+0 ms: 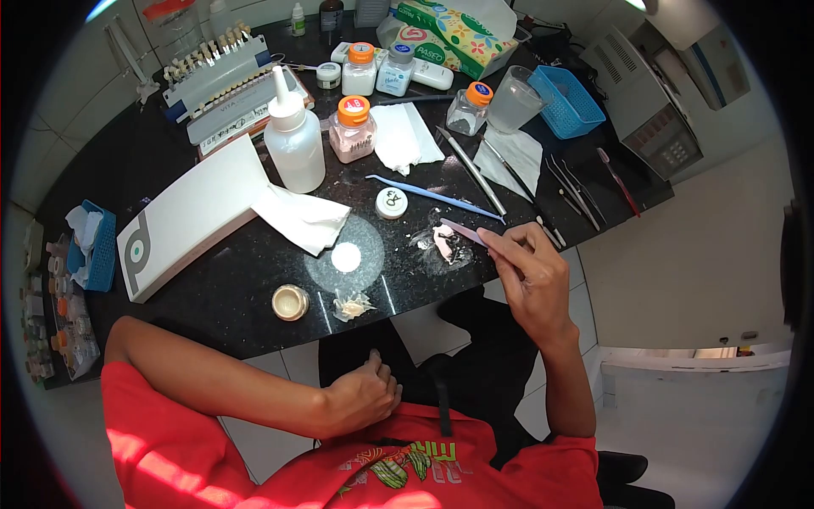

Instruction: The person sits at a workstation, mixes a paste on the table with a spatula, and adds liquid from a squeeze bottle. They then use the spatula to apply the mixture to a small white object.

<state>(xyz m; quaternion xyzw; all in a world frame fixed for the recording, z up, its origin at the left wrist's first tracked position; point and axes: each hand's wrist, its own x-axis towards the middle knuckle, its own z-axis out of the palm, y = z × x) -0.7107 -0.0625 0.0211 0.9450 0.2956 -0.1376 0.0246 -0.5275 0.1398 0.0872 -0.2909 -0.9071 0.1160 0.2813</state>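
Note:
My right hand [534, 276] pinches a flat lavender spatula [463, 232] over the black counter. The spatula's tip is at a small mound of pale pink paste [443, 243], with white smears around it. In front of my stomach, my left hand [365, 395] rests curled closed, with nothing showing in it. A slim blue double-ended instrument [437, 198] lies just behind the paste. Beside it is a round white lid [391, 203] with dark writing. Nearer me are a small open jar of beige material [290, 303] and a crumpled beige lump [352, 305].
A white squeeze bottle [294, 144] stands beside a long white box [195, 216] with tissue coming out. Behind are powder jars with orange lids [353, 127], a shade guide [216, 72] and a blue basket [566, 102]. Brushes and tweezers [581, 191] lie at right.

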